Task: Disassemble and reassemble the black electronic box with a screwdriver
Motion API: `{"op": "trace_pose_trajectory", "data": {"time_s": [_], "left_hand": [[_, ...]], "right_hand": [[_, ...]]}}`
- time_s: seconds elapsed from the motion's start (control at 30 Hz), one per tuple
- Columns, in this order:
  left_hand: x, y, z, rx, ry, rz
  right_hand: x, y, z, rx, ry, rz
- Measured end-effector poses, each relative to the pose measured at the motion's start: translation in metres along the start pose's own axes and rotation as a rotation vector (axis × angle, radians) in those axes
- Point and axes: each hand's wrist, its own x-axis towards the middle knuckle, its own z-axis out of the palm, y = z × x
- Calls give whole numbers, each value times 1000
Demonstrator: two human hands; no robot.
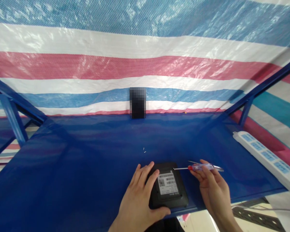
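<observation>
A black, flat electronic device lies face down near the front edge of the blue table. A white label with barcodes and a QR code covers its middle. My left hand grips its left side, with fingers along the upper left and the thumb at the lower edge. In my right hand is a screwdriver with a clear handle and red collar. Its tip meets the device near the upper edge. A thin metal tool, perhaps tweezers, shows behind the screwdriver; whether my hand holds it I cannot tell.
Two tiny screws lie on the blue table beyond the device. A white power strip runs along the right edge. A dark pixelated rectangle stands at the back against the striped sheet. Blue metal braces rise on both sides.
</observation>
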Motion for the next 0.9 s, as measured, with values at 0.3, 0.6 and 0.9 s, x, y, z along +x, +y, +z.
{"op": "trace_pose_trajectory", "data": {"time_s": [0.3, 0.6, 0.9], "left_hand": [[0, 2, 1, -9, 8, -3], [-2, 0, 1, -41, 13, -16], [-1, 3, 0, -53, 25, -20]], "right_hand": [[1, 7, 0, -95, 5, -84], [-12, -8, -14, -695, -37, -407], [-27, -21, -9, -935, -169, -726]]}}
